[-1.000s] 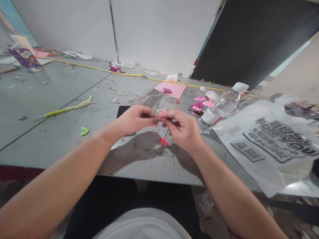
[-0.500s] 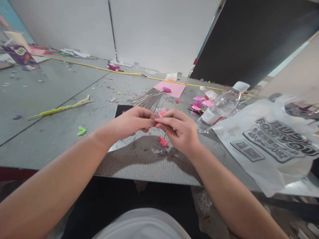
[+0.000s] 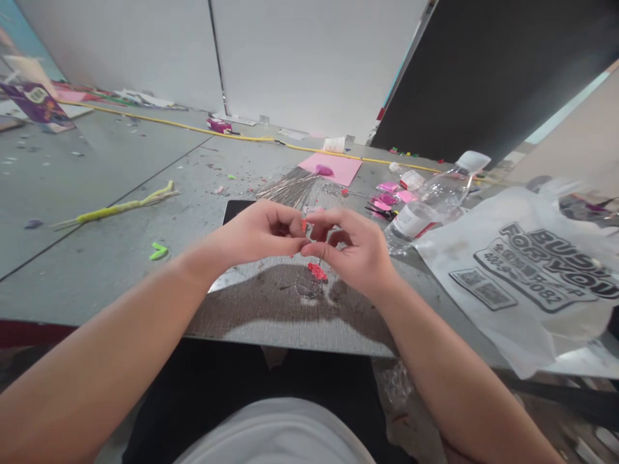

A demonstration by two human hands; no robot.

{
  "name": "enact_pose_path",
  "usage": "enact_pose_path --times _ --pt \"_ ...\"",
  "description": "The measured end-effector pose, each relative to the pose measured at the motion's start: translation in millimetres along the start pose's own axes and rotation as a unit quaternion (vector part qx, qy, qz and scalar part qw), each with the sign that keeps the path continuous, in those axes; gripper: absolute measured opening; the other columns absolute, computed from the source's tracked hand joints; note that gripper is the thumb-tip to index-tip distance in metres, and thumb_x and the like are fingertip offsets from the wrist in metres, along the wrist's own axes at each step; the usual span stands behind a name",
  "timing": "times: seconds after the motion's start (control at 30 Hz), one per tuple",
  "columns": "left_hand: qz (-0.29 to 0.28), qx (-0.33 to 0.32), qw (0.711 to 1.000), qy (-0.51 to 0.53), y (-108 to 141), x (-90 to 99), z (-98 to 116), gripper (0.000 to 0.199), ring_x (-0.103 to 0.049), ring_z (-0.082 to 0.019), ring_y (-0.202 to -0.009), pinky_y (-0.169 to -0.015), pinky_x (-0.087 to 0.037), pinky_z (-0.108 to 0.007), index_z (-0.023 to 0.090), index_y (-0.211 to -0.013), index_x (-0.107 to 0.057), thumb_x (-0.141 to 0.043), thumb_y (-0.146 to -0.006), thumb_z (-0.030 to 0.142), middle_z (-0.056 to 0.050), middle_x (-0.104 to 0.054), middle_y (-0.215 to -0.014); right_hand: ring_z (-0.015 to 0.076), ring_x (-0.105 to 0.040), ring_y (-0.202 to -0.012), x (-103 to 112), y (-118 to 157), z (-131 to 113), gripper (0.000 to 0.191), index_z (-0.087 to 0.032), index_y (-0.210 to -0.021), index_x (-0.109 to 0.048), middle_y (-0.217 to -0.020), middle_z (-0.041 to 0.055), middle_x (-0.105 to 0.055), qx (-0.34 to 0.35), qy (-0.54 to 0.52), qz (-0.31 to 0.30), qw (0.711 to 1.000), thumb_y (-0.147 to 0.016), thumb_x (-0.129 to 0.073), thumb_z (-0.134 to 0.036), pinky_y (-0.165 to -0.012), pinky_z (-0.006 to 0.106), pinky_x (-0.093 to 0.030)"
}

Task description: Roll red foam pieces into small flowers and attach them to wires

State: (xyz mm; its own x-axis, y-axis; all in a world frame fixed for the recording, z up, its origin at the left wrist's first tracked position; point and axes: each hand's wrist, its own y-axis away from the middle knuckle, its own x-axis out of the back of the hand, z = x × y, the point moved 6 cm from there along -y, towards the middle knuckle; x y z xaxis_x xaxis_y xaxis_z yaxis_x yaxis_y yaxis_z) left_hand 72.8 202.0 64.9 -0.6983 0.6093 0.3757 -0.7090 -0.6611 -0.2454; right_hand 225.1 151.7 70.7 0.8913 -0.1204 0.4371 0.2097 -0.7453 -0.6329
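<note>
In front of my chest, my left hand point(image 3: 264, 233) and my right hand point(image 3: 358, 251) meet at the fingertips. Both are closed in a pinch around a small red piece point(image 3: 304, 225), mostly covered by the fingers, so its kind cannot be made out. Just below them on the table lies a crumpled-looking red clump point(image 3: 318, 271), close to a clear plastic scrap point(image 3: 308, 288). Beyond my fingers a bundle of thin metal wires point(image 3: 287, 185) fans out. A dark flat object point(image 3: 236, 209) shows partly behind my left hand.
To the right stand a clear bottle point(image 3: 435, 200) and a white plastic bag point(image 3: 522, 277). Pink packets point(image 3: 389, 187) lie near the bottle. Farther back is a pink sheet point(image 3: 345, 169). A yellow-green wrapped stem point(image 3: 123, 207) and a green piece point(image 3: 158, 251) lie left.
My fingers have shifted on the small red piece; the right fingers are more arched and apart from the thumb. The hands stay in nearly the same spot.
</note>
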Motion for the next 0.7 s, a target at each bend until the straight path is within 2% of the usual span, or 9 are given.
enact_pose_path --times 0.17,0.3,0.43,0.57,0.7 --pt "0.055 -0.091 0.993 -0.045 -0.4 0.7 10.2 0.029 -0.043 -0.009 -0.062 -0.056 -0.034 -0.026 0.017 -0.061 -0.052 -0.076 -0.078 0.02 0.002 -0.05 -0.066 0.015 -0.066 -0.073 -5.0 0.1 18.3 0.042 -0.023 -0.095 -0.077 -0.083 0.0016 -0.074 -0.145 -0.107 -0.001 0.984 -0.072 -0.093 -0.054 -0.058 0.027 -0.053" --pt "0.056 -0.086 0.995 -0.007 0.1 -2.9 10.4 0.026 -0.048 -0.01 -0.062 -0.055 -0.037 -0.026 0.017 -0.067 -0.059 -0.075 -0.085 0.026 0.0 -0.055 -0.069 0.0099 -0.056 -0.055 -13.3 1.9 28.0 0.046 -0.021 -0.094 -0.073 -0.07 -0.003 -0.067 -0.223 -0.233 -0.039 0.946 -0.07 -0.093 -0.055 -0.046 0.024 -0.045" --pt "0.064 -0.054 0.995 0.054 0.5 -1.9 9.3 0.025 -0.056 -0.012 -0.065 -0.056 -0.043 -0.025 0.016 -0.077 -0.066 -0.075 -0.09 0.036 -0.002 -0.062 -0.072 0.0081 -0.05 -0.051 -16.9 2.3 26.7 0.053 -0.023 -0.098 -0.068 -0.066 -0.0063 -0.06 -0.228 -0.342 -0.044 0.91 -0.07 -0.091 -0.062 -0.042 0.022 -0.036" --pt "0.084 -0.064 0.991 0.078 0.9 2.6 13.6 0.024 -0.061 -0.013 -0.067 -0.06 -0.049 -0.025 0.017 -0.079 -0.067 -0.078 -0.087 0.037 -0.002 -0.067 -0.073 0.0076 -0.045 -0.051 -21.3 2.8 24.0 0.058 -0.024 -0.089 -0.062 -0.064 -0.0076 -0.053 -0.225 -0.396 -0.062 0.888 -0.068 -0.088 -0.07 -0.043 0.021 -0.03" --pt "0.079 -0.062 0.994 0.03 0.3 5.2 13.4 0.022 -0.061 -0.013 -0.068 -0.061 -0.049 -0.025 0.017 -0.08 -0.068 -0.074 -0.089 0.036 -0.002 -0.068 -0.074 0.0085 -0.044 -0.053 -24.1 2.1 19.9 0.056 -0.025 -0.082 -0.055 -0.066 -0.0073 -0.048 -0.157 -0.423 -0.112 0.886 -0.073 -0.082 -0.074 -0.045 0.022 -0.031"
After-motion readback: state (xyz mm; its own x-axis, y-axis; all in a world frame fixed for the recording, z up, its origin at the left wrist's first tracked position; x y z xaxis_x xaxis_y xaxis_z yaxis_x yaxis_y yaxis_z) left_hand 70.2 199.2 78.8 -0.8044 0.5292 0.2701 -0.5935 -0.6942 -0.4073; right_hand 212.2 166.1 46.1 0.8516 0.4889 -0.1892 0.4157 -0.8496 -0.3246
